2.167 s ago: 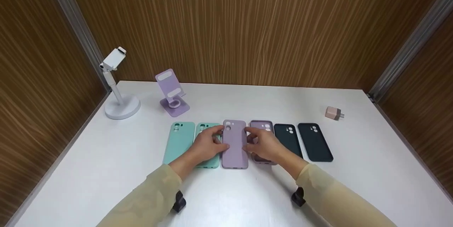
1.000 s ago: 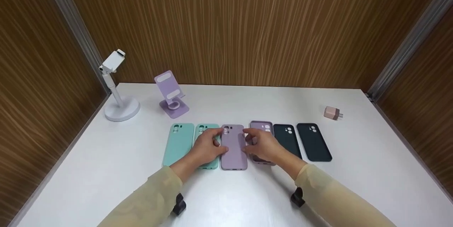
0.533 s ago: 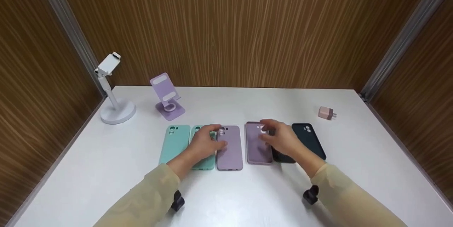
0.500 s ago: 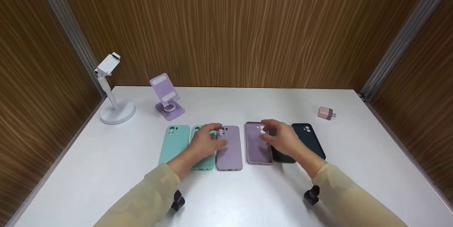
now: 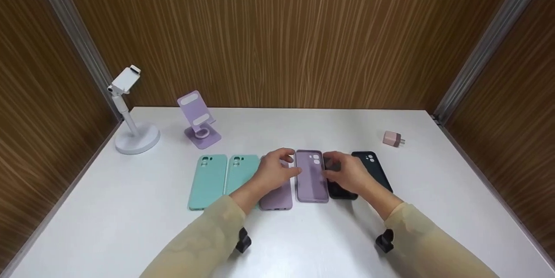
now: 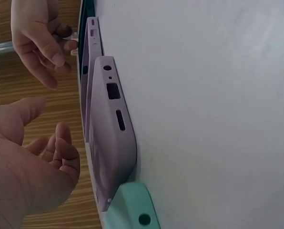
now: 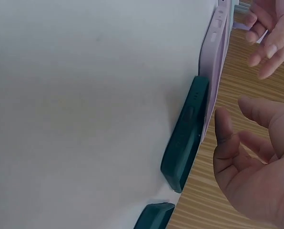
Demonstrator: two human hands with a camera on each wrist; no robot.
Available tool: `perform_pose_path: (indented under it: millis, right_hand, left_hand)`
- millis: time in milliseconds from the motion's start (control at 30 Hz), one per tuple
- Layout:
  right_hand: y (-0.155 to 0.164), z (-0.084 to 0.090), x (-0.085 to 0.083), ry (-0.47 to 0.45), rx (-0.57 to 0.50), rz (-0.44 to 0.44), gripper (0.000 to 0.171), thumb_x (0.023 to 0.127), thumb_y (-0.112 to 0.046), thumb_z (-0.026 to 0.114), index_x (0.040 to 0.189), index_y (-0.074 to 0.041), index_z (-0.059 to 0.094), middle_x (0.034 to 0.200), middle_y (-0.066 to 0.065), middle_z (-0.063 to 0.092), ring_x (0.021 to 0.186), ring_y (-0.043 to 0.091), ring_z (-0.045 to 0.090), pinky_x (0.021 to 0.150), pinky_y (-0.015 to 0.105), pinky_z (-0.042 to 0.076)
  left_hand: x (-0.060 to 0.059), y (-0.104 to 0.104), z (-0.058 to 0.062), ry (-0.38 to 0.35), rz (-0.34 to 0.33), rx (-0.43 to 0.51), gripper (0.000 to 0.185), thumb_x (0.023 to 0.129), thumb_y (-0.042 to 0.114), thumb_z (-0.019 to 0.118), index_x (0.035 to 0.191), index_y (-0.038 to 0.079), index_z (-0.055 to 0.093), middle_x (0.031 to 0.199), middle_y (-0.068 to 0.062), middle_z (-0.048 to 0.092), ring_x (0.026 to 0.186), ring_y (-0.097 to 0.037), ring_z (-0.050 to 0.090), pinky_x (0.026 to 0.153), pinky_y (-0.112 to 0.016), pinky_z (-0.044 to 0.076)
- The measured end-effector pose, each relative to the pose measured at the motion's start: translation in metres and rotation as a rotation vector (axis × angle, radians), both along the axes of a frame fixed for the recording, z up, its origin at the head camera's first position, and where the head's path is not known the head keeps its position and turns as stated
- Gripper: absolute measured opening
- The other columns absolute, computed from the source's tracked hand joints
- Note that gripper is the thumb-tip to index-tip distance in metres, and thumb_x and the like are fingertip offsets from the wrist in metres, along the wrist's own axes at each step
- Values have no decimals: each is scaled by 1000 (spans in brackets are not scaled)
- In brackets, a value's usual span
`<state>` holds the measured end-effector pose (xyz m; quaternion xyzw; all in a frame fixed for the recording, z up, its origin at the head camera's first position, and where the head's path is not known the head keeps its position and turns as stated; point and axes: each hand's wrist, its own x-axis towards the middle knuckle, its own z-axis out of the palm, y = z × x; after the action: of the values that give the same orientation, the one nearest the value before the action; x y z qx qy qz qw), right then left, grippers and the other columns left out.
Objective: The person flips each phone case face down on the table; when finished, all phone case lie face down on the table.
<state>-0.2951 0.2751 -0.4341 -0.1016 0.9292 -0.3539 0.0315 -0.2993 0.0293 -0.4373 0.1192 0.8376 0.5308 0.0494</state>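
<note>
Hands have shifted: left hand (image 5: 274,173) and right hand (image 5: 347,173), both loosely open and holding nothing, now flank the second lilac phone case (image 5: 311,175), three o'clock of the first (image 5: 277,194).

A small staged booth, much like a product-demo or recording set rather than a home — a plain white table (image 5: 130,226) boxed in on three sides by wood-grain panels (image 5: 286,35) with metal corner strips (image 5: 73,39). Phone accessories are laid out as if for display: a row of phone cases (image 5: 208,180), a white phone stand (image 5: 130,117), a lilac folding stand (image 5: 197,119) and a pink charger plug (image 5: 392,139)
</note>
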Motion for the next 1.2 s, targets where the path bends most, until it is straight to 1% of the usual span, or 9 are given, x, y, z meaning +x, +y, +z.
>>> perform_pose_path:
  millis: [233, 333, 467, 567, 667, 767, 900, 1000, 1200]
  right_hand:
    - [-3, -8, -2, 18, 43, 42, 55, 95, -9, 79, 146, 2, 59, 103, 7, 71, 86, 20, 65, 76, 38, 57]
    - [-3, -11, -3, 27, 66, 52, 56, 95, -8, 79, 146, 2, 59, 107, 10, 71, 93, 23, 65, 83, 43, 57]
    - [-3, -14, -5, 31, 102, 70, 58, 94, -9, 80, 147, 2, 59, 120, 17, 69, 107, 31, 64, 98, 52, 53]
    - [-3, -16, -6, 24, 123, 82, 60, 94, -12, 81, 148, 1, 58, 128, 20, 66, 114, 34, 63, 103, 55, 51]
    - [-3, -17, -8, 27, 135, 84, 62, 94, -14, 82, 149, 0, 58, 131, 22, 65, 116, 35, 62, 104, 55, 50]
    - [-2, -19, -9, 32, 147, 90, 62, 94, -15, 81, 149, 0, 57, 132, 22, 64, 117, 35, 62, 105, 55, 49]
    - [-1, -21, -10, -5, 136, 78, 61, 94, -17, 81, 149, -1, 59, 130, 21, 63, 115, 34, 61, 106, 55, 49]
    - [1, -22, -11, -36, 112, 67, 60, 94, -16, 81, 149, -1, 59, 129, 19, 63, 114, 33, 59, 106, 54, 48]
    - [3, -24, -12, -41, 89, 83, 59, 94, -16, 81, 148, -1, 60, 127, 18, 62, 112, 32, 58, 104, 54, 49]
  left_hand:
    - [-6, 12, -9, -21, -7, -59, 58, 93, 20, 82, 146, 10, 62, 125, -8, 68, 97, -17, 59, 86, -35, 50]
    - [-7, 14, -12, -23, -24, -81, 60, 92, 20, 83, 147, 10, 61, 126, -7, 68, 102, -19, 60, 91, -37, 51]
    - [-7, 15, -17, -23, -24, -118, 62, 92, 19, 84, 148, 9, 60, 129, -7, 69, 114, -23, 63, 102, -40, 51]
    - [-6, 15, -20, -23, -18, -144, 64, 91, 18, 85, 149, 7, 60, 135, -10, 68, 124, -26, 63, 108, -40, 49]
    - [-5, 15, -21, -27, -22, -164, 66, 90, 17, 86, 149, 6, 58, 139, -12, 66, 130, -27, 62, 111, -38, 48]
    - [-4, 15, -22, -19, -25, -187, 67, 90, 15, 86, 150, 5, 58, 138, -13, 65, 128, -27, 62, 110, -38, 48]
    - [-3, 16, -22, -8, -21, -219, 67, 89, 14, 86, 150, 6, 58, 136, -12, 65, 126, -26, 62, 111, -39, 46]
    - [-2, 16, -23, -7, -21, -230, 67, 89, 14, 85, 150, 7, 59, 136, -11, 64, 126, -25, 61, 112, -38, 46]
    - [-2, 16, -24, -11, -19, -236, 65, 90, 13, 84, 150, 7, 59, 138, -9, 63, 125, -23, 60, 112, -37, 45]
